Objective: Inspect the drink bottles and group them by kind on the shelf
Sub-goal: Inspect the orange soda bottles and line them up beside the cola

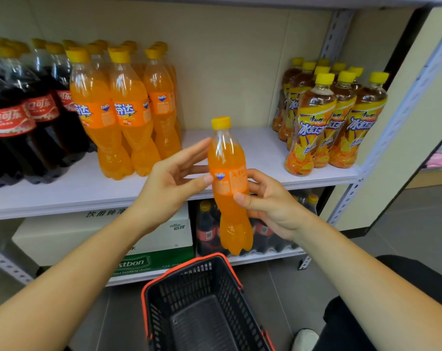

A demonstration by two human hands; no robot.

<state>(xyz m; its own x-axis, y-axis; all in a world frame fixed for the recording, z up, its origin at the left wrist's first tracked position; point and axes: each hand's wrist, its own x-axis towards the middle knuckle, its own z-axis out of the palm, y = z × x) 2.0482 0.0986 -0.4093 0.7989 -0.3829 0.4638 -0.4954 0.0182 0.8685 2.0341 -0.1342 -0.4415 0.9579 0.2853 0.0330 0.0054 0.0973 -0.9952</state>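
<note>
An orange soda bottle [228, 183] with a yellow cap is upright in front of the white shelf [263, 150]. My right hand [270, 203] grips it around the label from the right. My left hand [171, 181] touches it from the left with thumb and straight fingers. On the shelf stand dark cola bottles [24, 117] at the left, orange soda bottles [118, 110] beside them, and iced tea bottles [328, 117] at the right.
A black basket with an orange rim [204, 302] sits on the floor below, nothing visible in it. The lower shelf holds cardboard boxes [62, 236] and more cola bottles [209, 229]. A bare stretch of shelf lies between the orange soda and the iced tea.
</note>
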